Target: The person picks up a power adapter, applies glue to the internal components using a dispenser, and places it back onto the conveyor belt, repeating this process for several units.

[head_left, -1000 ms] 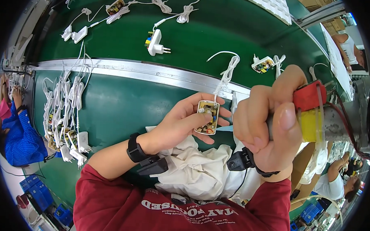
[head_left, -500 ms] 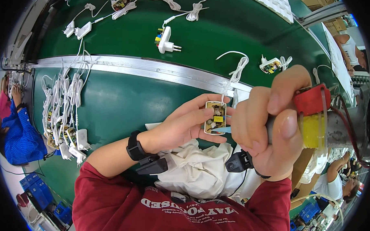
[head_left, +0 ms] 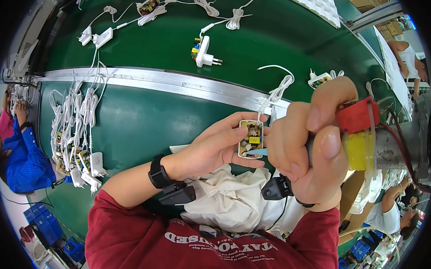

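Note:
My left hand (head_left: 215, 141) grips an open white charger housing (head_left: 251, 139) by its sides, thumb on its left edge. Its circuit board faces up, with a yellow-wrapped part in the middle. A white cable runs from its top end. My right hand (head_left: 315, 142) is wrapped around a grey tube-shaped dispenser (head_left: 398, 148) with a red switch, yellow tape and wires. Its blue tapered nozzle (head_left: 257, 152) reaches over the lower part of the board; whether the tip touches cannot be made out.
Several chargers with bundled cables (head_left: 78, 125) hang over a metal rail (head_left: 146, 77) at the left. Beyond the rail, a green belt (head_left: 152, 42) carries an open plug charger (head_left: 204, 53) and others. White cloth (head_left: 227, 196) covers my lap. Other people sit at both sides.
The chargers and cables on the green belt have shifted to the right. My hands stay nearly in place, with the nozzle still over the lower part of the board.

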Demonstrator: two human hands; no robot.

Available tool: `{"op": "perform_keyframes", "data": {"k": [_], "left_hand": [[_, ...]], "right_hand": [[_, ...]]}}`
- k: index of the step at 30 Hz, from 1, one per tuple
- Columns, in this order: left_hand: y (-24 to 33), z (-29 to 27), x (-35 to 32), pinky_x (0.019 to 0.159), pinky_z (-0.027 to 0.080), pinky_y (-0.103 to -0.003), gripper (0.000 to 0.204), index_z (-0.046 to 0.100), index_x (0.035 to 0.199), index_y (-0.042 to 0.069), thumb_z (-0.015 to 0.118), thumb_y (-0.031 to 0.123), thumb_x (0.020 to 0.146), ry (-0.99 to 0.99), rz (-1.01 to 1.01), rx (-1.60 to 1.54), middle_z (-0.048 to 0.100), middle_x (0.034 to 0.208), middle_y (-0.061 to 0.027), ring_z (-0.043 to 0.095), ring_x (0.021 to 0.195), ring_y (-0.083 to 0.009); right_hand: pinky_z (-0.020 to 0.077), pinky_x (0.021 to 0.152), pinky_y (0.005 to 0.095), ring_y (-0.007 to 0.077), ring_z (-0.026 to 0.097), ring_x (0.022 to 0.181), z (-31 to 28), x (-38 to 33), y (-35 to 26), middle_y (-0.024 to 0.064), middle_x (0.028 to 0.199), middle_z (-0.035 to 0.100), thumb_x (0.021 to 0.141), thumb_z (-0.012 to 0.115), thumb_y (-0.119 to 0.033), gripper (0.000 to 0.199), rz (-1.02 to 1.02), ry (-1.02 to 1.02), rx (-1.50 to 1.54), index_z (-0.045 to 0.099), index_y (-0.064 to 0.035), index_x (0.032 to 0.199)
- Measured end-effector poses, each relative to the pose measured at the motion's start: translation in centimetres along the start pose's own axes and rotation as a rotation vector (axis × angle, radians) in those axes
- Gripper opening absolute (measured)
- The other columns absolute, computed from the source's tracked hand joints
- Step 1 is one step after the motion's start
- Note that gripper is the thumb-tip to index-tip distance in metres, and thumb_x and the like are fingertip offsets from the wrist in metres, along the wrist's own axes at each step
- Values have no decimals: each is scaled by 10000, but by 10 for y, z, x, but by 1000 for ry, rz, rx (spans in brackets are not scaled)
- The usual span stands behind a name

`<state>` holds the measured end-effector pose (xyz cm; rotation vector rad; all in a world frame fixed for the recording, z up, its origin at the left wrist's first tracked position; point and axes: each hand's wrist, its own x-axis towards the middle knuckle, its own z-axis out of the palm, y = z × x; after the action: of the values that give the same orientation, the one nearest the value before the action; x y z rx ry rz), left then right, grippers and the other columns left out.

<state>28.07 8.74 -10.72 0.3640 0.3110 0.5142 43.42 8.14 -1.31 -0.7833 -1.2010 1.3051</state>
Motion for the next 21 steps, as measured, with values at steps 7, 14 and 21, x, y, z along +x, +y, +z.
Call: {"op": "perform_keyframes", "data": {"k": [7, 14, 21], "left_hand": [[-5, -16, 15, 946, 460, -450, 400, 317, 1344, 77, 404, 174, 965, -9, -2, 89, 453, 1253, -95, 494, 1147, -211], [16, -43, 118, 857, 466, -356, 479, 357, 1302, 42, 527, 132, 864, 21, 479, 1245, 474, 1186, -158, 520, 1064, -274], [20, -35, 147, 875, 436, -343, 512, 437, 1178, -50, 623, 112, 729, 310, 564, 1877, 465, 1159, -254, 507, 1037, -373]], "right_hand": [[253, 347, 226, 71, 299, 352, -6, 3, 7, -11, 477, 361, 902, 543, -356, 328, -23, 17, -5, 348, -96, 947], [245, 343, 224, 66, 285, 350, -7, 3, 15, -21, 471, 344, 916, 513, -350, 321, -34, -40, -2, 350, -86, 994], [244, 341, 223, 65, 277, 350, -11, -2, 19, -16, 472, 336, 920, 502, -323, 302, -22, 13, 32, 351, -69, 986]]}}
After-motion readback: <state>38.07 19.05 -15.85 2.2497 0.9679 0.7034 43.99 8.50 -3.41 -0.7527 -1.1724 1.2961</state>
